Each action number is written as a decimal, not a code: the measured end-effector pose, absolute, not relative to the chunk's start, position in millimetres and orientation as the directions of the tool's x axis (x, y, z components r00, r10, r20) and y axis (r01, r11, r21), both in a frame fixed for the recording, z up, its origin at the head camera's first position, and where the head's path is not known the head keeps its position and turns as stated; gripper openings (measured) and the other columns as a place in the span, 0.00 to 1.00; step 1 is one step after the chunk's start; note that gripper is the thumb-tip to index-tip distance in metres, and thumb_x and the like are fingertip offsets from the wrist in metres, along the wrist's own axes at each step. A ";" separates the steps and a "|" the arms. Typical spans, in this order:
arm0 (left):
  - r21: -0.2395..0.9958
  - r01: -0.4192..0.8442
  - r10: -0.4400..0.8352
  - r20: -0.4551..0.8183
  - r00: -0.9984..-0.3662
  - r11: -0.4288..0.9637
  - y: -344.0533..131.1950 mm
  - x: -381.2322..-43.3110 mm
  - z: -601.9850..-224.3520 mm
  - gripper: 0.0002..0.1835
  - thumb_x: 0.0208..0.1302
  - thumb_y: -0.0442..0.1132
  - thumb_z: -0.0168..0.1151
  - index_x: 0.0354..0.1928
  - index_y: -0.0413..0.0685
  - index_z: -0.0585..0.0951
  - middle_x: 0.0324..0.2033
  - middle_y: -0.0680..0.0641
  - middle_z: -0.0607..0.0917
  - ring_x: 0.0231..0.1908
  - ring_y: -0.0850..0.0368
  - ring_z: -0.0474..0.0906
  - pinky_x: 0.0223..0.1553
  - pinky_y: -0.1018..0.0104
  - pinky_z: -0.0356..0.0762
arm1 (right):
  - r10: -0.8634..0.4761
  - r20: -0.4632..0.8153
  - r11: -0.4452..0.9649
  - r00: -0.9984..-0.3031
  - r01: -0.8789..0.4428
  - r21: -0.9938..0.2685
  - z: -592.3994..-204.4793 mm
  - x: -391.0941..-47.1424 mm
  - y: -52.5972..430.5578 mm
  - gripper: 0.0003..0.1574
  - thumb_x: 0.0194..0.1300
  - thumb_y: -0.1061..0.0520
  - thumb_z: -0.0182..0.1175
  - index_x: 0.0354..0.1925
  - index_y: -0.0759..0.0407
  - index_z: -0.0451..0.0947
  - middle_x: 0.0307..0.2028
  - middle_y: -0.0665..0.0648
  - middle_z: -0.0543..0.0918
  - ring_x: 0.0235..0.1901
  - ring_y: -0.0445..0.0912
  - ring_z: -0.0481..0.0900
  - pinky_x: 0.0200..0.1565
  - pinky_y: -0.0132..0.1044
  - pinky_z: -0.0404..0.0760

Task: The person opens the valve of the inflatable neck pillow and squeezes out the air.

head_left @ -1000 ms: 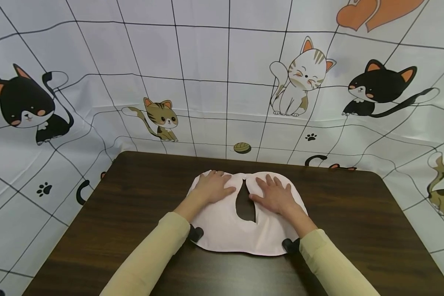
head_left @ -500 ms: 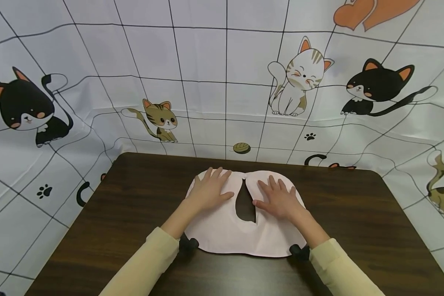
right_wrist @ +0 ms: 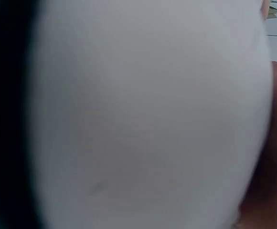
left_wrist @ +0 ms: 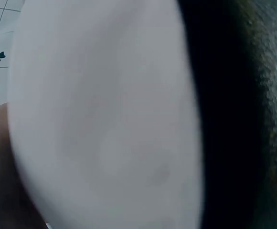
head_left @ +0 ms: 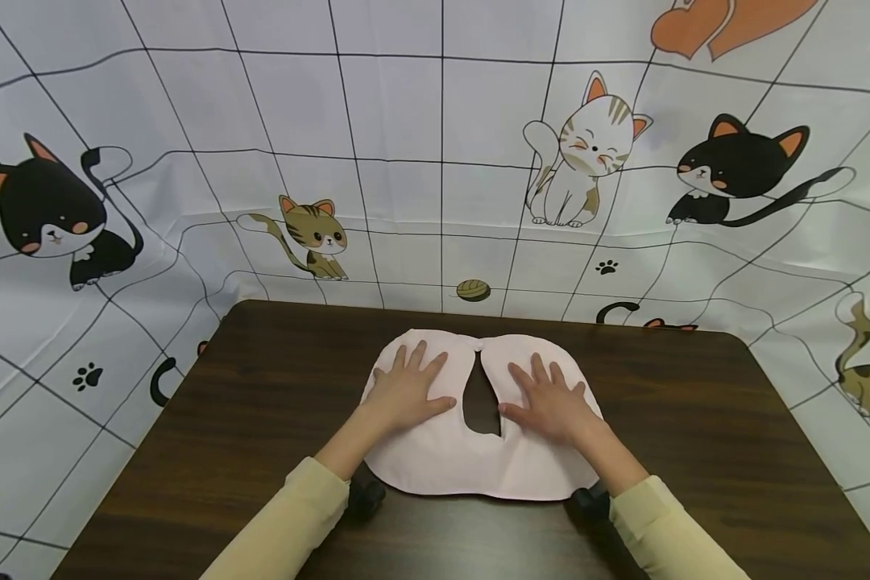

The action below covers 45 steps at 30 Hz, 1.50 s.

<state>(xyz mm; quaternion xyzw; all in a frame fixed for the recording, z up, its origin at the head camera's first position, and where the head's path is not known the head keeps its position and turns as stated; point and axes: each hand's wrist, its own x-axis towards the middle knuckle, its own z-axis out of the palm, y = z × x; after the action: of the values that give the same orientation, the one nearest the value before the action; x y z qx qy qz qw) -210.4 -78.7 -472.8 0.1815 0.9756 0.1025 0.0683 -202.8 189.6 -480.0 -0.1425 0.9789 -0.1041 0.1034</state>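
Observation:
A pale pink, U-shaped neck pillow (head_left: 471, 466) lies on the dark wooden table (head_left: 261, 387), its two ends meeting at the far side around a teardrop-shaped gap. My left hand (head_left: 403, 396) rests on the pillow's left arm with the fingers spread and straight. On the right arm lies my right hand (head_left: 553, 405), fingers also spread, the thumb at the edge of the gap. In the left wrist view the blurred pillow (left_wrist: 105, 114) fills most of the frame, and the right wrist view likewise shows pillow (right_wrist: 148, 114) close up. Neither hand grips the fabric.
Behind the table hangs a white sheet (head_left: 399, 105) with black grid lines and printed cats. Dark wrist devices (head_left: 590, 503) show under both wrists, near the pillow's front edge. Pale yellow sleeves (head_left: 283, 515) cover the forearms.
Both hands have slid over the pillow toward me and a little outward, their fingers more spread. The pillow's far left end shows more now. The pillow stays nearly in place.

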 end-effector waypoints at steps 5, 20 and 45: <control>0.217 0.350 0.375 -0.088 -0.923 0.911 -78.3 -211.9 -475.7 0.44 0.68 0.65 0.61 0.80 0.57 0.62 0.78 0.36 0.55 0.74 0.27 0.53 0.52 0.22 0.68 | -0.294 -0.176 0.942 -0.940 -0.253 -0.219 -482.0 -201.8 190.2 0.50 0.71 0.30 0.57 0.79 0.52 0.60 0.77 0.74 0.53 0.74 0.74 0.50 0.56 0.85 0.55; 0.253 0.352 0.384 -0.093 -0.918 0.901 -78.3 -213.7 -475.0 0.43 0.67 0.61 0.64 0.80 0.56 0.62 0.78 0.36 0.55 0.74 0.27 0.53 0.53 0.21 0.67 | -0.272 -0.209 0.947 -0.939 -0.222 -0.231 -483.1 -201.8 190.1 0.49 0.69 0.31 0.59 0.78 0.52 0.62 0.76 0.73 0.55 0.73 0.75 0.52 0.54 0.85 0.56; 0.232 0.351 0.350 0.044 -0.936 0.907 -73.8 -169.3 -473.2 0.38 0.71 0.65 0.56 0.77 0.55 0.68 0.77 0.39 0.61 0.76 0.31 0.51 0.62 0.22 0.58 | -0.362 -0.102 0.912 -0.927 -0.329 -0.246 -464.2 -171.2 187.4 0.45 0.74 0.37 0.57 0.77 0.58 0.62 0.76 0.73 0.55 0.74 0.72 0.54 0.61 0.78 0.57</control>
<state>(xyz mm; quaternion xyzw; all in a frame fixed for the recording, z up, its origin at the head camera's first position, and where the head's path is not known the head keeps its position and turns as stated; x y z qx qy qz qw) -169.3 -73.8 -473.2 0.1795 0.9765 0.1191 -0.0008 -171.2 187.4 -464.2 -0.1771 0.9749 -0.1131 0.0731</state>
